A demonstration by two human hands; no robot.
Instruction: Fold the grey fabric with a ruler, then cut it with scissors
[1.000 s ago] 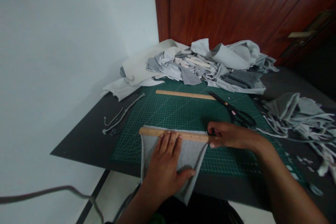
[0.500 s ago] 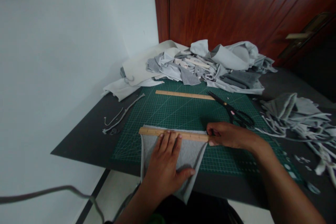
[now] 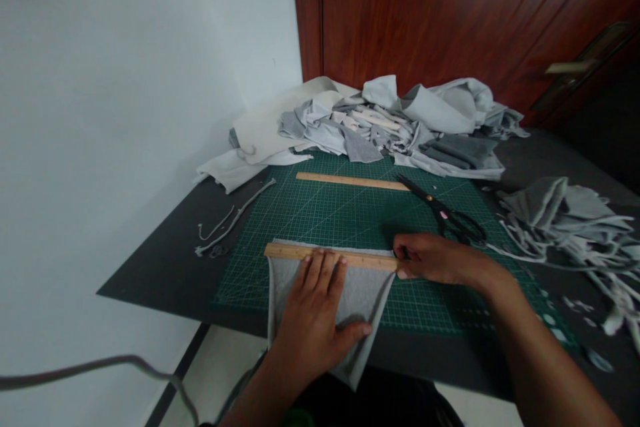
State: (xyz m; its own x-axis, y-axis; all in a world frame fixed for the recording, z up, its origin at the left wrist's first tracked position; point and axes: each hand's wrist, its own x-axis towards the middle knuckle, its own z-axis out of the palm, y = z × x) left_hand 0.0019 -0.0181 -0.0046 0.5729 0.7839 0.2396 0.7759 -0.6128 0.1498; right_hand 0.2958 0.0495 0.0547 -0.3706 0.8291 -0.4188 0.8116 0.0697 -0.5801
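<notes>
A wooden ruler (image 3: 367, 258) lies straight across the upper part of a piece of grey fabric (image 3: 354, 293), just below its top edge. My left hand (image 3: 315, 310) is spread flat, with fingertips on the ruler and palm and thumb on the fabric. At the ruler's right end, my right hand (image 3: 430, 257) is closed, its thumb and curled fingers around that end and the fabric's corner. Whether anything small is also inside those fingers is hidden. The fabric's lower part narrows and hangs over the table's front edge.
Under the work is a green cutting mat (image 3: 330, 213) on a dark table (image 3: 165, 267). Beyond lie a second wooden ruler (image 3: 345, 179) and black scissors (image 3: 440, 209). Fabric scraps (image 3: 365, 130) are heaped at the back, more cloth strips (image 3: 565, 213) at right, cords (image 3: 240, 213) at left.
</notes>
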